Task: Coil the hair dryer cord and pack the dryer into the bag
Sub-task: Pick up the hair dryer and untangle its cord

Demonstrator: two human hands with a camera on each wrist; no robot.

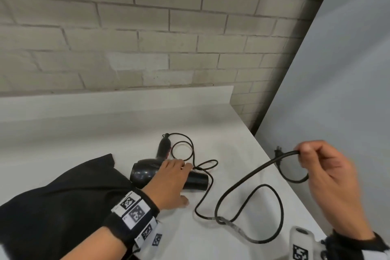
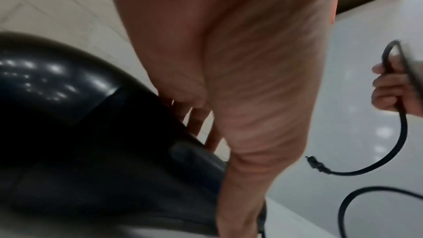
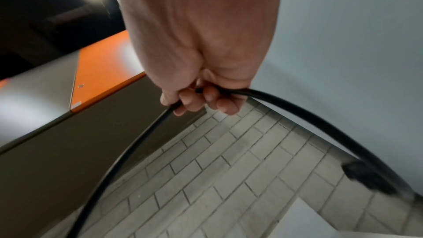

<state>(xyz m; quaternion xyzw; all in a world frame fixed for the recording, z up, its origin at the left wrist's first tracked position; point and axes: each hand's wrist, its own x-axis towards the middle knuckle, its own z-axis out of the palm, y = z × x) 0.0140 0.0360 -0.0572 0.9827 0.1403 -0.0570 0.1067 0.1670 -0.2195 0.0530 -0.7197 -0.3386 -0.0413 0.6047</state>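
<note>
Now our right hand point(image 1: 329, 177) pinches the limp cord point(image 1: 249, 188) near its plug point(image 1: 278, 152) at the counter's right edge, while our left hand point(image 1: 168, 183) rests flat on the slick, rigid dryer point(image 1: 145, 172) beside the soft bag point(image 1: 59, 205); better gripped by its handle

The hair dryer point(image 1: 145, 172) is glossy black plastic that catches bright highlights. Its cord point(image 1: 249, 177) looks like smooth, matt black rubber. The bag point(image 1: 63, 202) is soft, matt black cloth. The tabletop point(image 1: 211, 243) is smooth and white; the far wall point(image 1: 147, 27) is rough pale brick.
</note>
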